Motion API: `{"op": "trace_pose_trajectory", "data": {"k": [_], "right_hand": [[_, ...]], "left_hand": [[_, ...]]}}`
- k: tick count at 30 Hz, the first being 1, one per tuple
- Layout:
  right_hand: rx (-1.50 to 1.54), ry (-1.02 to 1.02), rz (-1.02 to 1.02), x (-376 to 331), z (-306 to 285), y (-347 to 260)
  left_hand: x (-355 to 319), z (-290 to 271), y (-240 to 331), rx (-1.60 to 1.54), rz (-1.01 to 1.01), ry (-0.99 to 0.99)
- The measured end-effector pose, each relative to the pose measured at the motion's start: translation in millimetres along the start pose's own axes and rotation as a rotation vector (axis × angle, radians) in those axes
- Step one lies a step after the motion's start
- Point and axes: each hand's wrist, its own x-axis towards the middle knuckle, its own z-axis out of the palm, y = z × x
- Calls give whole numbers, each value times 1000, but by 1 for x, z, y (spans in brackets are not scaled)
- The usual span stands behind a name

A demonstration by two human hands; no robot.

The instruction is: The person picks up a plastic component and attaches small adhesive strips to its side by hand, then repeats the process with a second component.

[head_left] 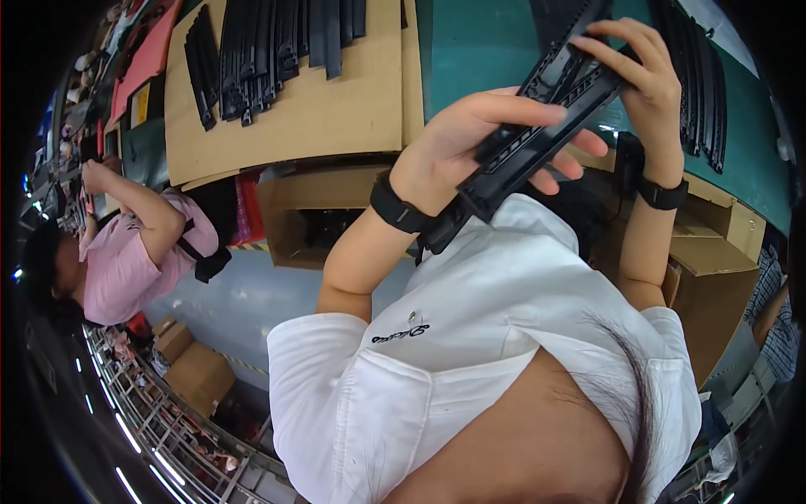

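Long black slotted plastic strips (546, 143) slant across in front of my chest, at least two of them lying against each other. My left hand (478, 134) wraps round their lower part, thumb on top and fingertips showing beyond the far side. Higher up, my right hand (642, 71) grips the upper part of the strips, its fingers bent over them. A black band circles each wrist. What the strips are for does not show, and their top ends run out at the upper edge.
Rows of similar black strips (260, 59) lie on cardboard (361, 118) at the left. More strips (693, 92) rest on the green table (747, 134) at the right. Open cardboard boxes (285, 193) stand below the table edge. A person in pink (134, 260) works at the far left.
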Motion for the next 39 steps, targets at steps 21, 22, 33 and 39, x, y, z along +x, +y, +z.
{"op": "trace_pose_trajectory", "data": {"k": [21,22,33,39], "right_hand": [[1249,457,1325,14,42,-36],[1250,470,1290,14,45,-35],[2224,586,885,5,67,-30],[1314,454,1295,12,50,-33]], "left_hand": [[23,11,-33,581,135,359],[22,11,-32,607,123,364],[20,6,-30,584,160,438],[17,6,-38,785,143,548]]}}
